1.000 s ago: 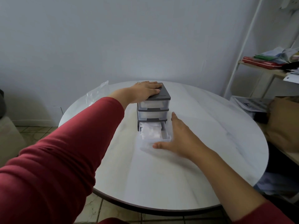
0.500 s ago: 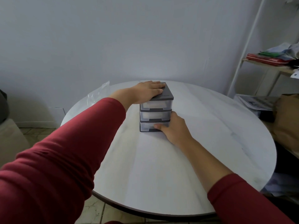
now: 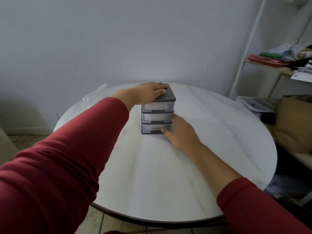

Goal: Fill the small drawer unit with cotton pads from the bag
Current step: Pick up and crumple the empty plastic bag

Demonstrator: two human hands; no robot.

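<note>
A small grey drawer unit (image 3: 157, 114) with three translucent drawers stands near the middle of the round white table (image 3: 152, 174). All three drawers are pushed in. My left hand (image 3: 150, 92) lies flat on the unit's dark top. My right hand (image 3: 181, 134) rests on the table at the unit's right front corner, its thumb touching the bottom drawer's front and its fingers along the unit's right side. The clear plastic bag (image 3: 94, 97) lies at the table's far left edge.
A white metal shelf (image 3: 273, 68) with papers and a red book stands at the right. A brown bag (image 3: 295, 122) and a stack of papers (image 3: 258, 103) sit beside the table's right edge. A wall rises just behind the table.
The bottom drawer, open with cotton pads one second ago, has been pushed shut by my right hand. That hand now stays against the drawer front. My left hand has stayed on top.
</note>
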